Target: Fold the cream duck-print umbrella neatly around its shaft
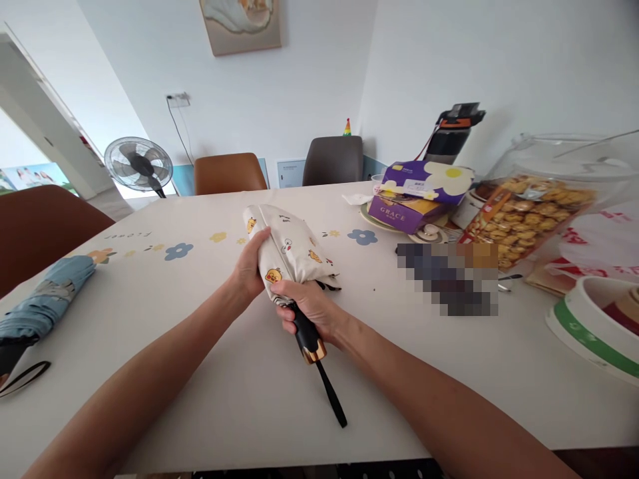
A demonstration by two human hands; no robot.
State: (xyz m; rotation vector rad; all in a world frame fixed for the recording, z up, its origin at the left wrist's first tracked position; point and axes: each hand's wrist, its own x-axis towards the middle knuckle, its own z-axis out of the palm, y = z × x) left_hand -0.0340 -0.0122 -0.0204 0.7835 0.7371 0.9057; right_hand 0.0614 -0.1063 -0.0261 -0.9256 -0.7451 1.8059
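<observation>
A folded cream umbrella (292, 249) with small cartoon prints lies over the middle of the white table (200, 346). My left hand (250, 265) is closed around its folded canopy from the left side. My right hand (309, 307) grips the black handle (305, 336), which ends in a gold ring with a black wrist strap (331, 394) trailing toward me. The canopy's fabric is loosely bunched, its tip pointing away from me.
A folded blue umbrella (47, 299) lies at the table's left edge. At the right stand a purple box (407, 209), a clear jar of snacks (536, 206), a green-rimmed bowl (594, 326) and a black bottle (452, 136). Chairs and a fan (138, 164) stand beyond.
</observation>
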